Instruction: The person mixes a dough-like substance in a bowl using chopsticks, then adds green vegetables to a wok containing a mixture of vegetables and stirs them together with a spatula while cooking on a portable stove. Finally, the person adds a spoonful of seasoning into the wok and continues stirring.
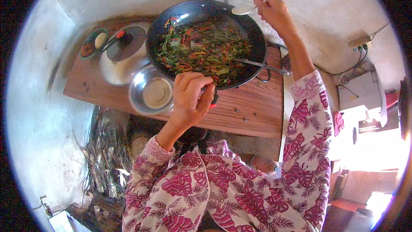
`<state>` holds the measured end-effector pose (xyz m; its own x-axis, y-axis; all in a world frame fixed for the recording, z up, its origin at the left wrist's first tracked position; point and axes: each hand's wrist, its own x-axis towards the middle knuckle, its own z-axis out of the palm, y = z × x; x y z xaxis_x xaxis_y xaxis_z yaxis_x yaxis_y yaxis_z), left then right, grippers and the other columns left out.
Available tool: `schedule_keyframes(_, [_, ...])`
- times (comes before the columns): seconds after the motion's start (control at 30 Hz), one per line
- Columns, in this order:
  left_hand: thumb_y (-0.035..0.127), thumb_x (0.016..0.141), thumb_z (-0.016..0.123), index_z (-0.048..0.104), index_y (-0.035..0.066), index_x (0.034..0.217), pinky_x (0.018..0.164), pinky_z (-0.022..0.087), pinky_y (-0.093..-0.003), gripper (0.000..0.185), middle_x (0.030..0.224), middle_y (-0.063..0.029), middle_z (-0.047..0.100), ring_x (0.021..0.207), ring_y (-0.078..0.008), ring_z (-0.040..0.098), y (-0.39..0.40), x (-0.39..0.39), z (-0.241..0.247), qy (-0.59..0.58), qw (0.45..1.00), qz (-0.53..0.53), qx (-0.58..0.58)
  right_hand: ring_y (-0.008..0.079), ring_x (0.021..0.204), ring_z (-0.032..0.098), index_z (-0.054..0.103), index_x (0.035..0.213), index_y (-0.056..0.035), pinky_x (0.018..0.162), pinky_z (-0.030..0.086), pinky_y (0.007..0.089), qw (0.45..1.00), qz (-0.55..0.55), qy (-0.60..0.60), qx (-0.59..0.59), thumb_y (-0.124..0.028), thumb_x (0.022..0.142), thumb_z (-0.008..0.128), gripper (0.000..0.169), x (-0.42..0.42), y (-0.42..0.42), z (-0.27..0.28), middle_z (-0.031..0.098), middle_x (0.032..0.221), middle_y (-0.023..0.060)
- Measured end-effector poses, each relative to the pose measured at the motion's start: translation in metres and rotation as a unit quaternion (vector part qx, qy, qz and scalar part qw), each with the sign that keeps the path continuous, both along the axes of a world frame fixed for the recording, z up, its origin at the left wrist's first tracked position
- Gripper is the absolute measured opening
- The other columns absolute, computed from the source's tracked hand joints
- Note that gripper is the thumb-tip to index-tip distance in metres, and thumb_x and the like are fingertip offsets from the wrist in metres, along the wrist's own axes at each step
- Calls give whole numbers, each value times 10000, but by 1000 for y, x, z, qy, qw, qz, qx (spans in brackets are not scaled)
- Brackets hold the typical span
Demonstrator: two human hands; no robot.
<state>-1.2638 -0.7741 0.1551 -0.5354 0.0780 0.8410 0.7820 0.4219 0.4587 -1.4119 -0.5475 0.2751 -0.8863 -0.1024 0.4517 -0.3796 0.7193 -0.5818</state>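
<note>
A large black wok (206,8) holds chopped green vegetables with red and orange strips (206,48). A metal utensil (260,64) lies in it, its handle over the right rim. At the wok's upper right, my right hand (273,11) is closed on the handle of a pale spoon (243,9), whose bowl is over the rim. My left hand (193,95) is at the wok's near rim, thumb and fingertips brought together; whether something small is between them cannot be told. Just left of it stands a shiny metal bowl (136,93) with a pale round area inside.
Left of the wok are a dark round lid (133,45) over a pale vessel and a green-rimmed dish (84,43) with two things in it. The wooden table (251,103) bears small dark bits. A cable (325,71) runs along the right wall. Dry sticks (106,154) are stacked below left.
</note>
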Motion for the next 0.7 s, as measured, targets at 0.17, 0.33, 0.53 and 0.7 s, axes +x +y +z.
schedule_keyframes(0.17, [33,665,633,556,61,836,652,390,-342,189,782,-81,548,734,-252,506,1,1,5,-7,1000,-6,-1,177,583,592,595,870,-24,560,471,302,998,-39,-6,40,-245,803,521,243,3,26,-9,604,657,111])
schedule_keyframes(0.33, [38,678,629,555,61,846,657,383,-336,185,805,-86,543,743,-252,498,-5,5,5,-18,1000,-14,-11,123,544,556,593,881,-26,514,453,261,998,-59,-29,-5,-242,820,515,237,30,30,-4,590,631,69])
schedule_keyframes(0.53, [46,709,618,558,39,862,699,404,-334,165,825,-98,552,770,-255,516,-4,7,7,-33,998,-22,-38,67,517,474,587,882,-23,474,405,214,980,-102,-23,-170,-211,833,525,204,87,78,-4,533,610,12])
schedule_keyframes(0.7, [27,756,586,560,9,877,731,421,-304,125,899,-106,549,834,-203,516,-4,8,3,-31,998,-35,-48,46,520,432,570,864,-2,436,338,199,953,-176,20,-244,-156,838,524,163,180,131,-13,498,609,-1])
